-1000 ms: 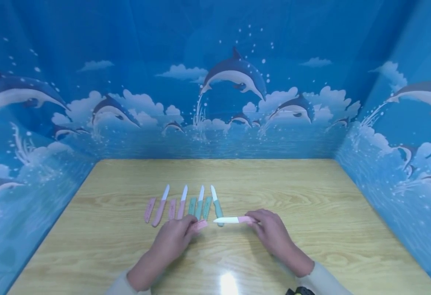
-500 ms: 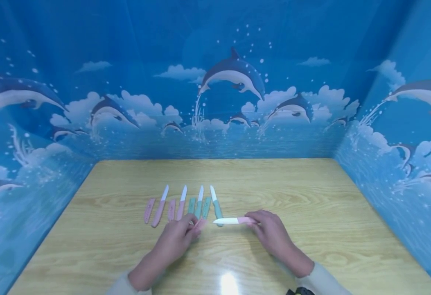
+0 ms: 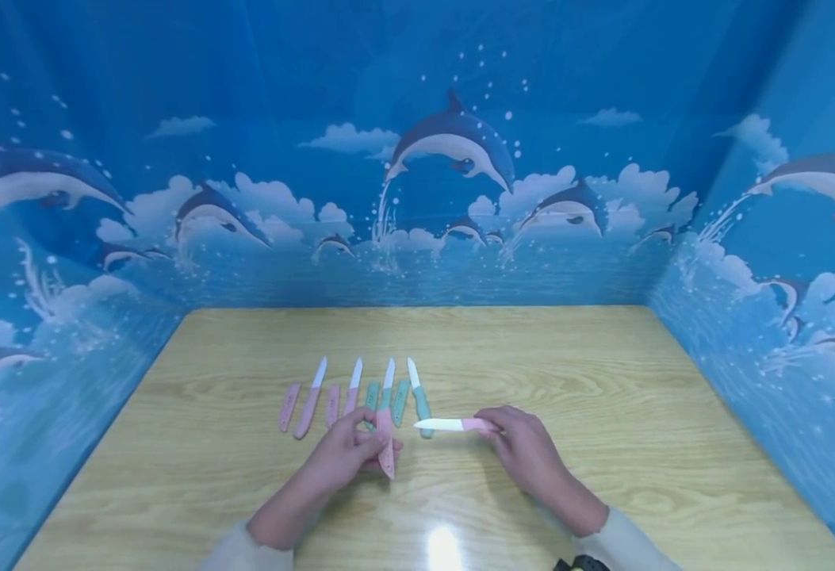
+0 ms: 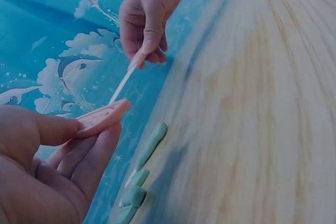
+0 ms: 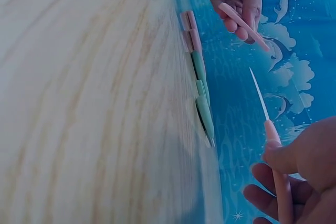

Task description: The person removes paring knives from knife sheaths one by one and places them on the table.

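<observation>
My left hand (image 3: 346, 454) pinches a pink knife sheath (image 3: 385, 442) between thumb and fingers, over the table's near middle. To its right, my right hand (image 3: 526, 446) grips a paring knife (image 3: 446, 425) by its pink handle, its white blade pointing left toward the sheath. A gap separates the blade tip from the sheath. In the right wrist view the pink handle (image 5: 282, 192) lies along the palm under the thumb. The left wrist view shows the sheath (image 4: 102, 119) held between thumb and fingers, raised above the tabletop.
Beyond my hands lies a row of white-bladed knives and their sheaths: a pink knife (image 3: 308, 412) and pink sheath (image 3: 289, 407) on the left, a green sheath (image 3: 400, 403) and green knife (image 3: 423, 408) on the right. A blue dolphin-print curtain (image 3: 417, 238) encloses the wooden table (image 3: 567, 357).
My left hand has turned the pink sheath from pointing right to lying lengthwise, its holed end now toward me. My right hand and the knife have stayed nearly still.
</observation>
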`<state>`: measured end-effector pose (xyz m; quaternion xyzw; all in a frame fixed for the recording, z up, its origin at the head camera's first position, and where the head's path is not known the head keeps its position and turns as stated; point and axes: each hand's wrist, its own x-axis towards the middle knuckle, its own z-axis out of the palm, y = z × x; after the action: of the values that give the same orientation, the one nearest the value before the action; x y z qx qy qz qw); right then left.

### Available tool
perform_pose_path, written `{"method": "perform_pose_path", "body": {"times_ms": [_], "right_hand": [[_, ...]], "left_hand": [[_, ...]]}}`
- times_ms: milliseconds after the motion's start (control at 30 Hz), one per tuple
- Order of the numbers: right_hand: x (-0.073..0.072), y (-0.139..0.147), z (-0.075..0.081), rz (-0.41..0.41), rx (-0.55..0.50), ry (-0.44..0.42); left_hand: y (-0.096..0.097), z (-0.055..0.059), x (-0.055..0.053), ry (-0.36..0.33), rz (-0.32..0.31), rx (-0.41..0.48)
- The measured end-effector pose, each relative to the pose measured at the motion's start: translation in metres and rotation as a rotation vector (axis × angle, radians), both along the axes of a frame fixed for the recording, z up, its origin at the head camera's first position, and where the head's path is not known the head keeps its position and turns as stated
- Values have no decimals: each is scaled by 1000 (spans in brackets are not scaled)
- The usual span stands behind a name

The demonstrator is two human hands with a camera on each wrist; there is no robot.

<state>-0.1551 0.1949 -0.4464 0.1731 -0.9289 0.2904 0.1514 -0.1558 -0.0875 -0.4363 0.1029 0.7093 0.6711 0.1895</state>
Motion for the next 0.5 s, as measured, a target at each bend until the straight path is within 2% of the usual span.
{"method": "perform_pose_path", "body": {"times_ms": [167,500], "right_hand": [[0,0,0,-1,-1,9],[0,-3,2,-26,-35,-54]], "left_hand": [[0,-2,0,-2,-3,9],[1,-4,2,11,14,-15]]}}
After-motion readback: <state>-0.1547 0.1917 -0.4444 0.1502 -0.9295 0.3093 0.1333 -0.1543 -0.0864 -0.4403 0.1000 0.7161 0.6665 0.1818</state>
